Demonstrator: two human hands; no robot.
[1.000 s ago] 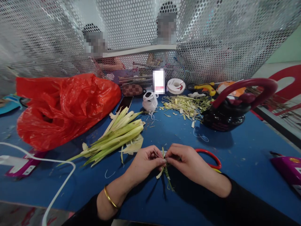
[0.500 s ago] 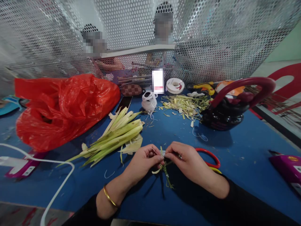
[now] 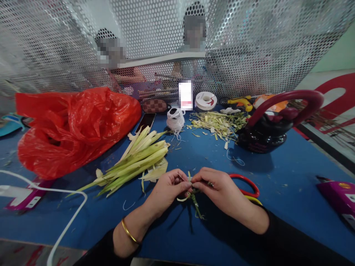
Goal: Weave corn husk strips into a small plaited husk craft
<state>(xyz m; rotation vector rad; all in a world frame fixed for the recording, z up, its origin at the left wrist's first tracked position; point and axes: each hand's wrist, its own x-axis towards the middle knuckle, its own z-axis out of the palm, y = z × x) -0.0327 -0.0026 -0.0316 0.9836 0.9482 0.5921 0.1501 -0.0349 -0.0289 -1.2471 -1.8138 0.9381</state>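
Note:
Low over the blue table (image 3: 172, 251), my left hand (image 3: 174, 186) and my right hand (image 3: 217, 186) meet with fingertips pinched on a small piece made of green plant strips (image 3: 196, 206). Its stems hang below the fingers, and a pale tip sticks up between the hands. A thin thread seems to run by my left fingers; its ends cannot be made out. Partly under my right wrist lies a tool with red and yellow looped handles (image 3: 252, 194). Long green-yellow husk leaves (image 3: 135, 162) lie in a pile beyond my left hand.
A ball of white string (image 3: 175, 121), a ribbon spool (image 3: 205, 100) and plant scraps (image 3: 213, 123) lie at the back. A red plastic bag (image 3: 74, 125) fills the left. At right stand a black pot with a maroon handle (image 3: 263, 135) and a purple device (image 3: 340, 197).
Both hands stay close together with the plant piece. My right fingertips have moved slightly left, nearer my left thumb, covering more of the pale spot between them.

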